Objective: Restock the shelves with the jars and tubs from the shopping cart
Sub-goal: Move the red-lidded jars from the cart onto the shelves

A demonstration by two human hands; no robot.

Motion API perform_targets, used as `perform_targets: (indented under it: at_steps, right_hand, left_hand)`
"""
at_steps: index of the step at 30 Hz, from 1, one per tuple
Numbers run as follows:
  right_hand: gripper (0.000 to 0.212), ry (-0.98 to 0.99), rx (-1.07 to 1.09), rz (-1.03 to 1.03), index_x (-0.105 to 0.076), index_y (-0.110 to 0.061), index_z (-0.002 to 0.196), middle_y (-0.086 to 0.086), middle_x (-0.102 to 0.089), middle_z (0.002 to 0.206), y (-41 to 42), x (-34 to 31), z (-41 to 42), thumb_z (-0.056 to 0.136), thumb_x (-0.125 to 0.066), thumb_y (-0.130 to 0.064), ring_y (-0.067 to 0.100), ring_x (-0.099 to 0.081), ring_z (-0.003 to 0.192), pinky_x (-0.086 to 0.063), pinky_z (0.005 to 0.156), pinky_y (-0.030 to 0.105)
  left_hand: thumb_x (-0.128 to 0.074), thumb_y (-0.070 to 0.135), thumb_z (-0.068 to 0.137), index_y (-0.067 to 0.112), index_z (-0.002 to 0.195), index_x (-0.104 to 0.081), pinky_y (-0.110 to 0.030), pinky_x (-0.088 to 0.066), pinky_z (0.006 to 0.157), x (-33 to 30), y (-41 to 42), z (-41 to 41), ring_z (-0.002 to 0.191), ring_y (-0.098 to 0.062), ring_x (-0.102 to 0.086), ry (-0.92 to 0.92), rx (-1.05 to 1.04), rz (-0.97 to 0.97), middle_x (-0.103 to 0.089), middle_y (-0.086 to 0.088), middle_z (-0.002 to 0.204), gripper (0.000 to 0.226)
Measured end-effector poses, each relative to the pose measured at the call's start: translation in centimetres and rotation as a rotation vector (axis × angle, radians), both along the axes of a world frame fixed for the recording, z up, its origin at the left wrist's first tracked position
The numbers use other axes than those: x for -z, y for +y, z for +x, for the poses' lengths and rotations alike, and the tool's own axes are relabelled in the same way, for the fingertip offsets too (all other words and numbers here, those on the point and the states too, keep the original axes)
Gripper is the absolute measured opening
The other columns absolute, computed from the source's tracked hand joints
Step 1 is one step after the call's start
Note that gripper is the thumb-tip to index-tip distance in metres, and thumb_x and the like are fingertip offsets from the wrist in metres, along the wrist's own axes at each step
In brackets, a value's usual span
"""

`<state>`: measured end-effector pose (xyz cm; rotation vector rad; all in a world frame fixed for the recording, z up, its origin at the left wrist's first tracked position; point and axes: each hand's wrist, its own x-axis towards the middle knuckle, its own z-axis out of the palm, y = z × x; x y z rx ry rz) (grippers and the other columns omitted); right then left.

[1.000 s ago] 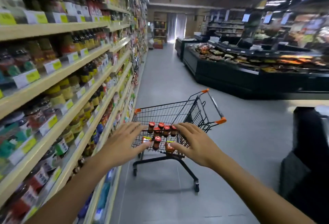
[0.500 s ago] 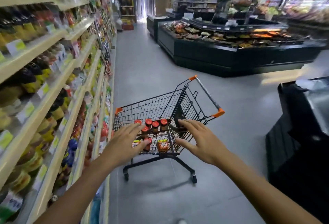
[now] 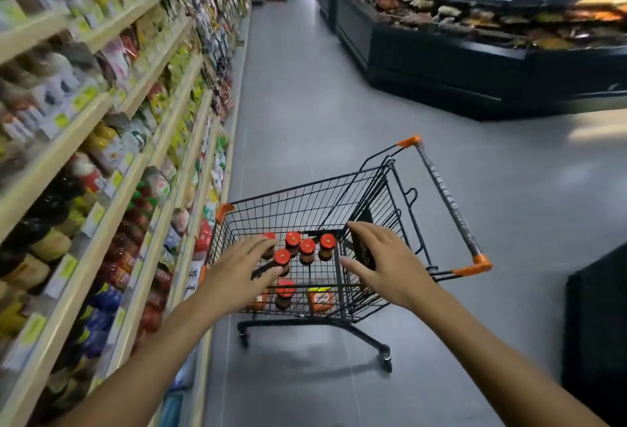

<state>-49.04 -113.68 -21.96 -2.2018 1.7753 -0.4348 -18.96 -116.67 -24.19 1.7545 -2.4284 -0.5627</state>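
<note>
A black wire shopping cart (image 3: 339, 185) with orange corner caps stands in the aisle right of the shelves (image 3: 112, 189). Inside it stand several red-lidded jars (image 3: 307, 250), and a tub with a yellow lid (image 3: 319, 300) lies near the front. My left hand (image 3: 237, 274) reaches over the cart's near left side with fingers straight, above the jars and holding nothing. My right hand (image 3: 386, 263) is spread over the cart's right side, empty, next to a dark flat item (image 3: 363, 243) leaning against the wire wall.
Shelves packed with jars, bottles and packets run along the left with yellow price tags. A black chilled display counter (image 3: 475, 53) stands at the right rear. A dark unit (image 3: 597, 335) sits at the right edge. Grey floor (image 3: 305, 104) runs ahead.
The view has tipped further down and drawn closer to the cart. Both hands have stayed outstretched over the basket, a little lower toward the jars.
</note>
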Motion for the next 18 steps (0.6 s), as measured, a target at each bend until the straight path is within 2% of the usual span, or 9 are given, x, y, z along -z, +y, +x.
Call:
perform_targets:
  at_steps: [3, 6, 8, 10, 15, 18]
  right_hand:
    - [0.078, -0.005, -0.007, 0.034, -0.026, -0.032, 0.159, -0.009, -0.033, 0.162, -3.9, 1.5, -0.3, 0.095, -0.038, -0.074, 0.010, -0.026, 0.150, -0.017, 0.120, 0.028]
    - [0.076, -0.002, -0.014, 0.090, -0.022, -0.036, 0.160, -0.011, -0.030, 0.164, -7.8, 3.6, -0.4, 0.096, -0.038, -0.074, 0.008, -0.024, 0.150, -0.016, 0.119, 0.026]
    - [0.077, -0.014, -0.003, 0.132, -0.021, -0.036, 0.160, -0.011, -0.030, 0.164, -10.3, 5.3, -0.2, 0.096, -0.038, -0.075, 0.009, -0.025, 0.151, -0.020, 0.121, 0.030]
    - [0.078, -0.006, 0.001, 0.171, -0.022, -0.036, 0.160, -0.010, -0.030, 0.164, -12.6, 7.0, 0.4, 0.095, -0.039, -0.075, 0.009, -0.025, 0.150, -0.022, 0.121, 0.031]
    - [0.078, -0.013, 0.024, 0.307, -0.019, -0.038, 0.160, -0.009, -0.029, 0.165, -18.4, 11.7, 2.0, 0.095, -0.044, -0.072, 0.010, -0.025, 0.151, -0.024, 0.121, 0.032]
    - [0.077, -0.003, 0.031, 0.381, -0.019, -0.035, 0.161, -0.006, -0.028, 0.166, -22.0, 14.9, 2.8, 0.096, -0.046, -0.068, 0.013, -0.024, 0.152, -0.025, 0.120, 0.030]
  left_hand:
    - [-0.016, 0.088, 0.078, 0.044, 0.153, -0.022, -0.046, -0.028, 0.121, 1.9, -3.4, -0.1, 0.150, -0.012, -0.024, 0.004, -0.023, 0.054, -0.023, 0.017, 0.162, 0.087]
    - [-0.039, 0.070, 0.092, 0.041, 0.154, -0.023, -0.044, -0.024, 0.123, 3.5, -7.0, -0.4, 0.151, -0.013, -0.022, 0.008, -0.032, 0.094, -0.021, 0.014, 0.163, 0.069]
    - [-0.046, 0.061, 0.096, 0.039, 0.154, -0.024, -0.043, -0.021, 0.123, 4.9, -9.6, -0.6, 0.151, -0.014, -0.021, 0.001, -0.033, 0.118, -0.021, 0.013, 0.163, 0.066]
    - [-0.050, 0.057, 0.097, 0.037, 0.154, -0.027, -0.041, -0.025, 0.121, 6.7, -12.3, -0.4, 0.150, -0.014, -0.025, 0.010, -0.028, 0.133, -0.027, 0.012, 0.161, 0.064]
    - [-0.052, 0.055, 0.096, 0.041, 0.152, -0.026, -0.050, -0.038, 0.114, 12.6, -18.8, 0.5, 0.145, -0.014, -0.032, 0.040, -0.079, 0.264, -0.029, 0.013, 0.159, 0.064]
    - [-0.055, 0.048, 0.097, 0.038, 0.154, -0.025, -0.045, -0.024, 0.120, 16.2, -22.0, 0.9, 0.148, -0.016, -0.027, 0.083, -0.074, 0.307, -0.025, 0.012, 0.160, 0.065]
